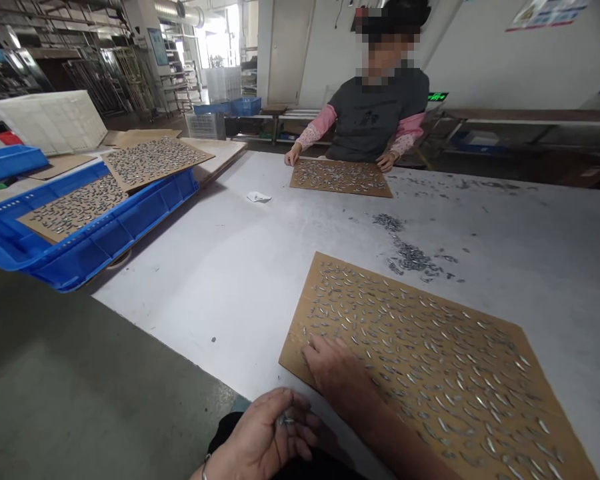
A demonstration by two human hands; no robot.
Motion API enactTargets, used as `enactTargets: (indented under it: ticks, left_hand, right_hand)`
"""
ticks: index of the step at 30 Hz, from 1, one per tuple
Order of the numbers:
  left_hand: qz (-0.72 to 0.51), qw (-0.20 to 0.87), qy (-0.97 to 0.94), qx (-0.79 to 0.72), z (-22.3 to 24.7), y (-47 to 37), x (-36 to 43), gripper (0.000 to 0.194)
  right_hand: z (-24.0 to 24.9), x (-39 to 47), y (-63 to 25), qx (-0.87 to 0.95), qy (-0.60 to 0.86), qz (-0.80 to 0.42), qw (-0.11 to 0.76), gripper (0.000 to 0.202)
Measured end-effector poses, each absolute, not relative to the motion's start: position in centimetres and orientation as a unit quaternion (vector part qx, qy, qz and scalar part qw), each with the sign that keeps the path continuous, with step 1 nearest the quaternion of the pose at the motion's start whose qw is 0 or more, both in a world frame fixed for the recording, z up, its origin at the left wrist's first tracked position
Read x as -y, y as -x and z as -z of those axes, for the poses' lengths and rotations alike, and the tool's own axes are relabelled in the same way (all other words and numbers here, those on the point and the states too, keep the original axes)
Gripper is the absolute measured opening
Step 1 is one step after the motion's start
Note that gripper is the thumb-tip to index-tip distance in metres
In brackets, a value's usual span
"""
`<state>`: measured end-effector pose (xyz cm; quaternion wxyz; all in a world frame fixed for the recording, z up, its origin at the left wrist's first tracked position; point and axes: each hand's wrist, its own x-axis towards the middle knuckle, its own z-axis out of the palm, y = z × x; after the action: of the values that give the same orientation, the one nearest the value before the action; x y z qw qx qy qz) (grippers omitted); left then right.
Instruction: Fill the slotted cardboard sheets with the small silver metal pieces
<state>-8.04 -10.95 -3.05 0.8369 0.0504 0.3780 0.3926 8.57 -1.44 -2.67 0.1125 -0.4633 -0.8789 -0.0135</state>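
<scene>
My left hand is cupped palm up at the near edge of the table, fingers curled around a few small silvery metal pieces. Beside it, my right hand reaches over the left corner of a brown cardboard sheet, its bent fingertips down at the surface. Whatever its fingers may pinch is hidden. Rows of small curved metal pieces cover most of this sheet. Beyond the sheet's far edge lies a loose heap of similar pieces.
Across the white table, a co-worker has both hands at another covered cardboard sheet. At left, a blue crate holds more such sheets, one resting tilted on its rim. A white scrap lies mid-table. A white bin stands behind the crate.
</scene>
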Motion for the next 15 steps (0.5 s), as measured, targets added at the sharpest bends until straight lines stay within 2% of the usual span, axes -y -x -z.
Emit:
enactTargets:
  ticks: [3, 8, 11, 15]
  left_hand:
    - [-0.389, 0.840, -0.037, -0.376, 2.7, 8.0, 11.0, 0.027]
    - [-0.421, 0.854, -0.031, -0.305, 2.8, 7.1, 11.3, 0.043]
    - [-0.423, 0.862, -0.017, -0.279, 3.1, 6.3, 11.7, 0.042]
    - [-0.400, 0.868, -0.006, -0.294, 3.3, 5.7, 11.9, 0.041]
  right_hand:
    - [1.9, 2.6, -9.3, 0.869, 0.472, 0.005, 0.149, 0.027]
    - [1.5, 7.8, -9.5, 0.867, 0.431, -0.039, 0.248, 0.018]
    - [2.6, 10.7, -8.9, 0.880, 0.385, -0.046, 0.274, 0.019]
    - [3.6, 12.0, -8.7, 0.860, 0.407, -0.048, 0.303, 0.016]
